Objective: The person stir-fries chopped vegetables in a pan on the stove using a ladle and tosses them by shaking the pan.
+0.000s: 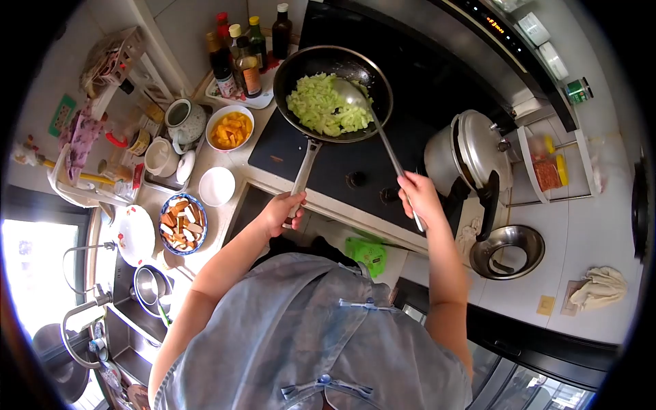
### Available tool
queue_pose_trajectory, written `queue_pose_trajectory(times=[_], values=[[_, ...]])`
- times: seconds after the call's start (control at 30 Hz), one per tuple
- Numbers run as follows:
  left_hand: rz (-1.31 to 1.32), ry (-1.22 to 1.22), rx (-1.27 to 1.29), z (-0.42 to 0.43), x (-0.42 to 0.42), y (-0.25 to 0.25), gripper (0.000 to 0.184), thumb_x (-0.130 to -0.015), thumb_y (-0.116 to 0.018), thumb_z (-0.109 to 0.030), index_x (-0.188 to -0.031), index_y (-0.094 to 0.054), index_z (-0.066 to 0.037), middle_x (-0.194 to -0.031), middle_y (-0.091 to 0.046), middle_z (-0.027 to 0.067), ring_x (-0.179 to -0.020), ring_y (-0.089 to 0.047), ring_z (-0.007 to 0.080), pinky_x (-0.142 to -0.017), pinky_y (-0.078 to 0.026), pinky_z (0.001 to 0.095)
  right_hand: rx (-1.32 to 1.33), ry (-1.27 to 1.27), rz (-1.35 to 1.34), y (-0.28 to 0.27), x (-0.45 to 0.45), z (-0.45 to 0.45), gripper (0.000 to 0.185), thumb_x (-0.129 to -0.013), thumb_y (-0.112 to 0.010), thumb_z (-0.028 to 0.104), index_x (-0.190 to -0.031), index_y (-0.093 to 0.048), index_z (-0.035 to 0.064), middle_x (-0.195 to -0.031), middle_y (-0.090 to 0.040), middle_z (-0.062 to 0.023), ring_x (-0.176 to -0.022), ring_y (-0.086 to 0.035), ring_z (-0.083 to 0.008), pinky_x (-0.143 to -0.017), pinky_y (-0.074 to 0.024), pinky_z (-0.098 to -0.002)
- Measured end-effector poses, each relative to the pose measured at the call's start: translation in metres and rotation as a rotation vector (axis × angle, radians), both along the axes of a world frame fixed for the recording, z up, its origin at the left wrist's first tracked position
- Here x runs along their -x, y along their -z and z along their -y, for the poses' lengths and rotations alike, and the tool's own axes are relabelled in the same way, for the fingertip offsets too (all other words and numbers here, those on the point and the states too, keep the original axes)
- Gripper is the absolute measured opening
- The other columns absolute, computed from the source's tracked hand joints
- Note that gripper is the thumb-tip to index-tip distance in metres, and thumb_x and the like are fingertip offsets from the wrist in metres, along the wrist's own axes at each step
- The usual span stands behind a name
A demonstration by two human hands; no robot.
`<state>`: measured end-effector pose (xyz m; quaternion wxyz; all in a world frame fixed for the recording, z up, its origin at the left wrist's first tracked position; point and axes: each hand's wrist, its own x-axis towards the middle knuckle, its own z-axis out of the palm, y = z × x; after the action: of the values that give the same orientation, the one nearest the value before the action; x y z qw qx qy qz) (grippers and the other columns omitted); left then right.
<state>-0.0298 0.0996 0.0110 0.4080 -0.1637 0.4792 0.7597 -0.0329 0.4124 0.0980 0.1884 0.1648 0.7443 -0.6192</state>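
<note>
A dark wok (290,85) stands at the back of the black stovetop, with chopped pale-green vegetable (318,102) spread over its bottom. My left hand (283,210) is closed around the end of the wok's handle (306,167). In my right hand (419,198) is the long handle of a metal ladle (387,143); its bowl rests among the pieces on the right side of the wok. What the ladle's bowl contains, if anything, I cannot make out.
Left of the stove are a bowl of orange chunks (231,128), a white bowl (217,186), a patterned bowl of brown and white pieces (183,224) and several sauce bottles (248,68). A pressure cooker (471,147) and a steel basin (507,252) stand right. The sink (130,335) is lower left.
</note>
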Motion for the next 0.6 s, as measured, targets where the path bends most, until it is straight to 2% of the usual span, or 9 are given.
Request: queue_pose_trajectory(times=[0.13,0.2,0.37,0.5,0.6], values=[[-0.006,0.007,0.004,0.001,0.001,0.007,0.026,-0.09,-0.051,-0.032,-0.085,-0.048,-0.007,-0.059,-0.045,0.0023,-0.041,-0.042,0.0145,-0.038,-0.034,0.0263,0.022,0.105,-0.09,0.027,0.017,0.037,0.017,-0.092,-0.047,0.018,-0.091,-0.051,0.002,-0.055,-0.044,-0.001,-0.033,-0.04,-0.0089,-0.03,-0.0314,-0.0257],[0.0,0.011,0.011,0.001,0.001,0.006,0.025,-0.09,-0.051,-0.032,-0.085,-0.048,-0.007,-0.059,-0.046,0.0023,-0.041,-0.042,0.0146,-0.038,-0.034,0.0265,0.043,-0.011,-0.063,0.024,0.01,0.041,0.017,-0.092,-0.048,0.017,-0.081,-0.049,0.0033,-0.054,-0.045,-0.0009,-0.032,-0.039,-0.0078,-0.028,-0.0303,-0.0239],[-0.021,0.009,0.001,0.001,0.001,0.002,0.026,-0.09,-0.051,-0.032,-0.084,-0.048,-0.007,-0.059,-0.046,0.0023,-0.041,-0.042,0.0146,-0.039,-0.035,0.0269,-0.002,-0.275,0.013,-0.031,-0.03,0.013,0.014,-0.092,-0.046,0.015,-0.09,-0.051,0.0019,-0.055,-0.044,0.0004,-0.034,-0.037,-0.0056,-0.03,-0.0285,-0.0207],[0.0,-0.003,0.023,0.0,0.0,0.004,0.026,-0.09,-0.051,-0.031,-0.084,-0.048,-0.007,-0.059,-0.046,0.0029,-0.042,-0.04,0.0143,-0.039,-0.035,0.0268,0.005,-0.184,0.16,-0.044,-0.036,-0.016,0.015,-0.093,-0.046,0.017,-0.092,-0.051,0.0025,-0.055,-0.044,0.0002,-0.033,-0.037,-0.0048,-0.029,-0.0289,-0.0204],[0.026,-0.005,-0.007,0.001,0.001,0.004,0.026,-0.09,-0.051,-0.031,-0.084,-0.048,-0.006,-0.059,-0.046,0.0032,-0.043,-0.04,0.0141,-0.039,-0.035,0.0267,0.002,-0.066,0.095,-0.021,-0.027,-0.017,0.014,-0.092,-0.047,0.018,-0.091,-0.051,0.0038,-0.056,-0.045,0.0,-0.033,-0.037,-0.0057,-0.029,-0.0294,-0.0215]])
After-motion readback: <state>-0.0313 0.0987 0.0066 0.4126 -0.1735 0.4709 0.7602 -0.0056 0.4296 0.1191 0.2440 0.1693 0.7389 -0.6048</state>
